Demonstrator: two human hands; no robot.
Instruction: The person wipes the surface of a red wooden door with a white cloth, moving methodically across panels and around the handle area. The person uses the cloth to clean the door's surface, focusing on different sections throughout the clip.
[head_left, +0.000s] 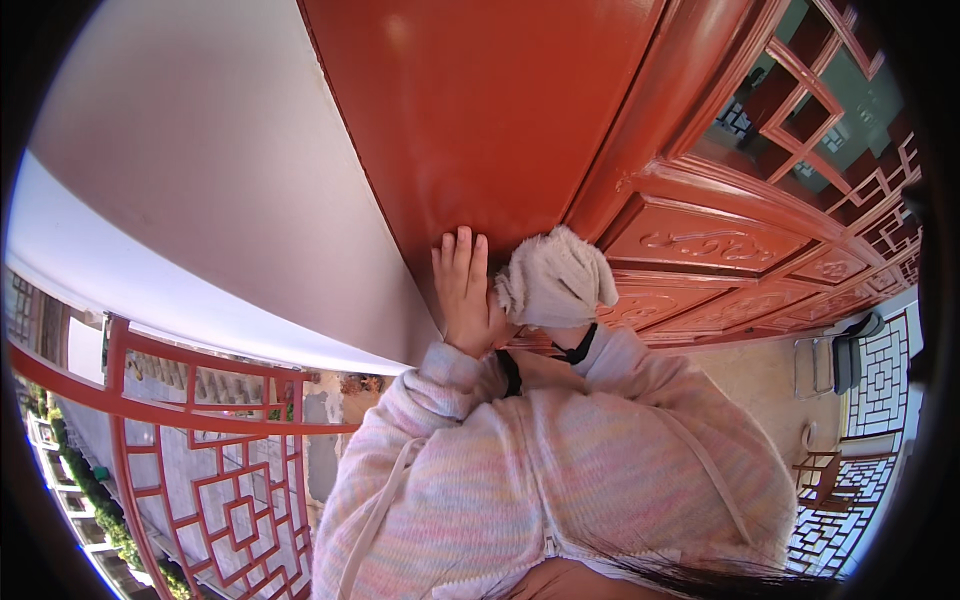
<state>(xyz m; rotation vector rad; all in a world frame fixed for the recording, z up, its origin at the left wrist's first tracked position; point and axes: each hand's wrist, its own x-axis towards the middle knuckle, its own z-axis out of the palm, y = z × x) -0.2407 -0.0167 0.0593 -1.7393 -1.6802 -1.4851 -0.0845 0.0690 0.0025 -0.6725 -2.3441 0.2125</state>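
My left hand (465, 289) lies flat against a smooth red-painted panel (487, 120), fingers pointing up and slightly apart, with nothing in it. Beside it, a beige fleecy cloth (561, 279) covers my right hand and presses against the panel's right edge, near the moulded door frame. Only the wrist (568, 337) shows below the cloth, with a black band around it; the fingers are hidden. The two hands are close together, and the cloth's left edge meets the base of my left hand.
A white wall (225, 150) adjoins the panel on the left. Red carved door panels (709, 238) and lattice windows (810, 112) run along the right. A red lattice railing (225, 510) stands at lower left. Chairs, including a dark-seated one (847, 364) and a wooden one (825, 480), are at far right.
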